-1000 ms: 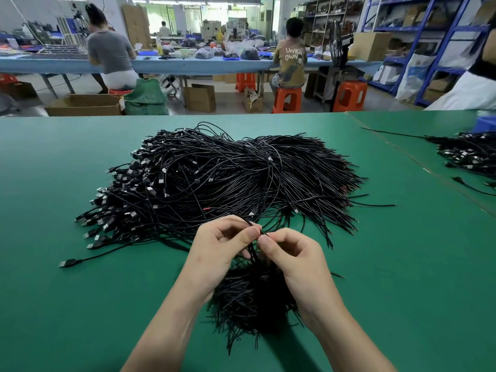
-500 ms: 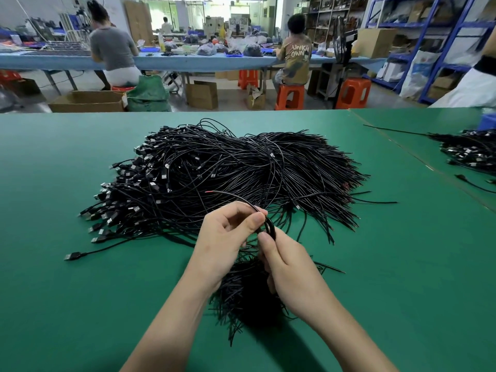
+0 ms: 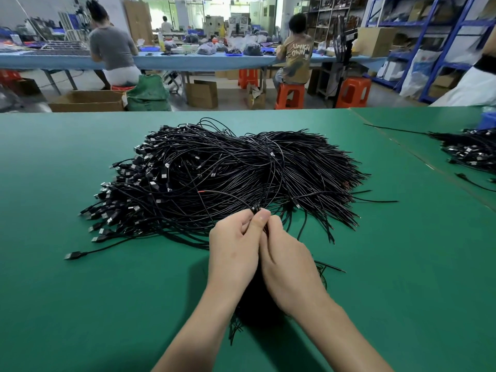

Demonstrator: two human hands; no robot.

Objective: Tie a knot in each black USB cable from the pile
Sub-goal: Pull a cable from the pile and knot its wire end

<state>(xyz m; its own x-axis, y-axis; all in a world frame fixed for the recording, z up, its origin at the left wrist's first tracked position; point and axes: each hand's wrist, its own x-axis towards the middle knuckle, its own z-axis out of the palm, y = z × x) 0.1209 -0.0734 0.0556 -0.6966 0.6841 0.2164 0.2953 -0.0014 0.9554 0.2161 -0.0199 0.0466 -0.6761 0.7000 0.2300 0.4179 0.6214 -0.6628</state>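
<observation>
USB cable sat pinched between your left hand and right hand, fingers curled round it, at near edge of pile on surface. Judged light, limp, slick: you needed grip close beside where strands crossed.

I am looking at a plain green tabletop with no pattern on it. A pile of black cables is lying across its middle, the plugs showing silver ends toward the left edge. One cable is ending in a red tip. A second pile, also black, is sitting at the right edge beside a blue bin. A black bundle is lying near the front edge. Beyond the far edge I am seeing:

- orange stools
- a light blue bench
- dark blue shelving
- brown boxes
- a green sack
- a person in a grey top and white trousers
- a neighbour in a tan shirt with pale lettering
</observation>
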